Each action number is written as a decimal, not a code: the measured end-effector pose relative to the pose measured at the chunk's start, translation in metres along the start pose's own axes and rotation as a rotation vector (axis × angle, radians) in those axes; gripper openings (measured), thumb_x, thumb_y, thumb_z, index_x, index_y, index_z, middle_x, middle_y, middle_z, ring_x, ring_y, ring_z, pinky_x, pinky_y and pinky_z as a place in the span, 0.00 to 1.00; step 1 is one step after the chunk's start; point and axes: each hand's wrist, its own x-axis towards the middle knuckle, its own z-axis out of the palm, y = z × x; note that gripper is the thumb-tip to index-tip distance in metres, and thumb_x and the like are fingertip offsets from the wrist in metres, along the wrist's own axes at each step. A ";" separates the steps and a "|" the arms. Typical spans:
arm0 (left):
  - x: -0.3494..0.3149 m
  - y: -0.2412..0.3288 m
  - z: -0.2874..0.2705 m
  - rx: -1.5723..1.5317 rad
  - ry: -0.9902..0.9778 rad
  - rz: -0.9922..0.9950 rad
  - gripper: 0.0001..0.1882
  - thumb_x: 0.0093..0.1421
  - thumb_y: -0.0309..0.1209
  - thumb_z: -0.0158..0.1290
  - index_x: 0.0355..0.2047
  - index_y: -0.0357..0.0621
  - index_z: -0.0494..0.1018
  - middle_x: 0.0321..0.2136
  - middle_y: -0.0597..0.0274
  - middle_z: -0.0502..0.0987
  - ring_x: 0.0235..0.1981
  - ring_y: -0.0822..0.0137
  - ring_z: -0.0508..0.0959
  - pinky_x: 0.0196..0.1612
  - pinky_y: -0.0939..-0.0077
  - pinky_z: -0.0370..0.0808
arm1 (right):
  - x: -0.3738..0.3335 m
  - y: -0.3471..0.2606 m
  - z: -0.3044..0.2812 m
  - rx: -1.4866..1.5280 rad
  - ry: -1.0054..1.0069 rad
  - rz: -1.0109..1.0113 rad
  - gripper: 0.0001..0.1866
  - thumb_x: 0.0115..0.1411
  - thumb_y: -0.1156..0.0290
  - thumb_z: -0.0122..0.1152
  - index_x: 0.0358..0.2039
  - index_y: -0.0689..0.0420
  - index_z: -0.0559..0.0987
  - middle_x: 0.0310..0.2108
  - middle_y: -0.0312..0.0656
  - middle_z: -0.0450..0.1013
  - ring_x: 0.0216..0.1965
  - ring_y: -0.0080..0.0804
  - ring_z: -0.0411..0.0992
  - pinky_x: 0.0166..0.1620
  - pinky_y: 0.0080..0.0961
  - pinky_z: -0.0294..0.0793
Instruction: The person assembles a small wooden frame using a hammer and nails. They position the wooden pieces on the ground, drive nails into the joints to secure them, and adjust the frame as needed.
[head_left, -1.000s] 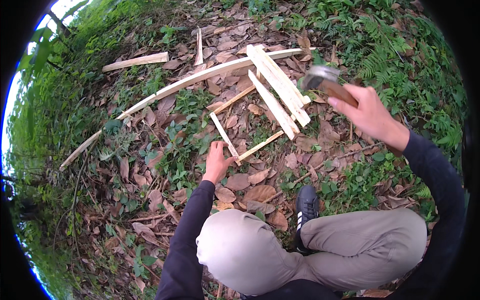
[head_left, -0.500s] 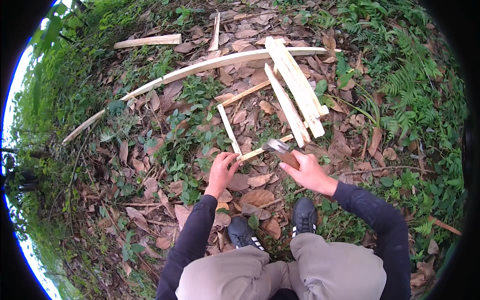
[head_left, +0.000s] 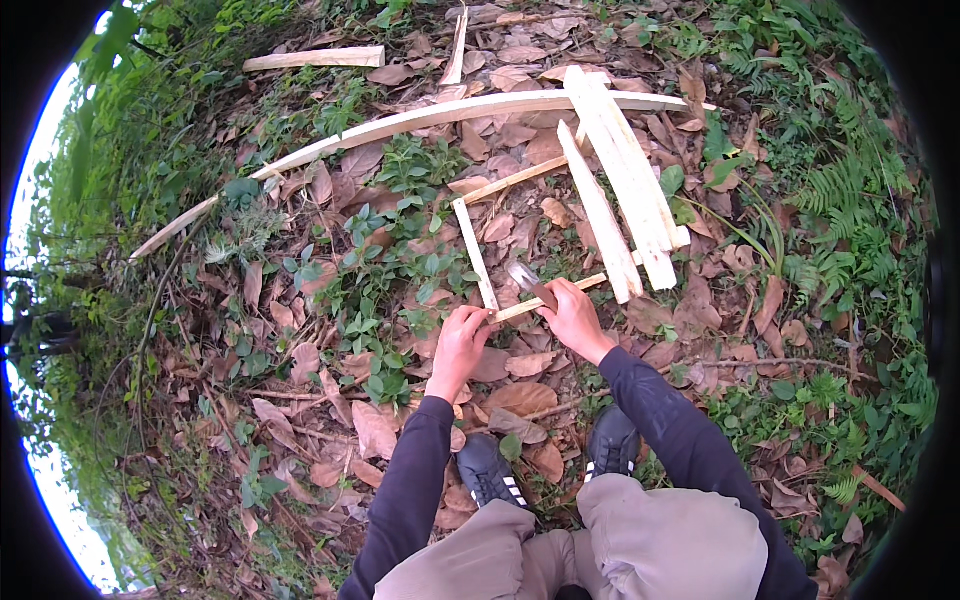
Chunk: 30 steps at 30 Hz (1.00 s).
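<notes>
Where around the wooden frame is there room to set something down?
Wood-free, though strewn with leaves: the far part inside the frame, between short slat and planks; and, nearer, the patch between the forearms, beyond the shoes. Crowded: the frame's near left corner, with the left hand at it and the hammer in the right hand close by.

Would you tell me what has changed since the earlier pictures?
The right hand, still holding the hammer, has come leftward, from right of the planks to near the left hand. The left hand stays at the frame; the planks lie as before.
</notes>
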 end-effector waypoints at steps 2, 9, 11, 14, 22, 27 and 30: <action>0.001 0.004 -0.005 -0.052 0.023 -0.035 0.12 0.59 0.25 0.62 0.45 0.40 0.80 0.39 0.56 0.79 0.41 0.54 0.80 0.45 0.62 0.77 | 0.001 -0.003 -0.007 -0.023 -0.013 -0.017 0.16 0.55 0.72 0.72 0.39 0.64 0.76 0.35 0.49 0.74 0.42 0.50 0.75 0.44 0.43 0.74; -0.004 0.012 -0.014 -0.529 0.207 -0.401 0.12 0.69 0.30 0.58 0.47 0.35 0.80 0.35 0.62 0.83 0.35 0.74 0.80 0.40 0.78 0.77 | 0.002 -0.033 -0.021 0.057 0.018 -0.003 0.15 0.59 0.66 0.72 0.38 0.61 0.77 0.30 0.47 0.74 0.33 0.48 0.76 0.37 0.41 0.73; -0.006 0.008 -0.011 -0.765 0.252 -0.468 0.13 0.71 0.32 0.57 0.48 0.35 0.80 0.35 0.64 0.83 0.35 0.77 0.79 0.41 0.80 0.77 | 0.003 -0.039 -0.021 0.050 0.033 -0.010 0.15 0.59 0.66 0.72 0.38 0.61 0.77 0.30 0.47 0.74 0.32 0.48 0.76 0.36 0.42 0.73; -0.006 0.005 -0.010 -0.795 0.232 -0.470 0.13 0.73 0.32 0.54 0.50 0.35 0.78 0.35 0.66 0.82 0.37 0.77 0.79 0.42 0.80 0.77 | 0.003 -0.045 -0.028 0.031 0.002 0.017 0.16 0.60 0.65 0.71 0.40 0.61 0.77 0.30 0.48 0.75 0.34 0.50 0.76 0.38 0.44 0.74; 0.001 0.030 -0.007 -0.818 0.276 -0.428 0.14 0.74 0.34 0.51 0.52 0.37 0.76 0.37 0.67 0.80 0.37 0.75 0.79 0.44 0.80 0.77 | 0.004 -0.040 -0.037 0.099 -0.106 0.162 0.20 0.61 0.60 0.69 0.43 0.62 0.76 0.33 0.54 0.79 0.37 0.55 0.80 0.39 0.47 0.75; 0.008 0.042 -0.011 -0.306 0.451 -0.147 0.13 0.72 0.30 0.54 0.54 0.40 0.77 0.38 0.65 0.80 0.36 0.70 0.79 0.43 0.79 0.76 | -0.006 -0.045 -0.037 0.271 -0.088 0.205 0.20 0.61 0.62 0.69 0.46 0.63 0.75 0.32 0.52 0.80 0.36 0.51 0.81 0.40 0.44 0.77; 0.010 0.055 -0.021 -0.208 0.371 -0.028 0.14 0.69 0.26 0.56 0.54 0.42 0.77 0.38 0.63 0.80 0.35 0.67 0.79 0.41 0.77 0.76 | -0.015 -0.049 -0.037 0.443 -0.120 0.253 0.19 0.64 0.64 0.68 0.48 0.63 0.75 0.29 0.45 0.80 0.33 0.38 0.82 0.40 0.36 0.79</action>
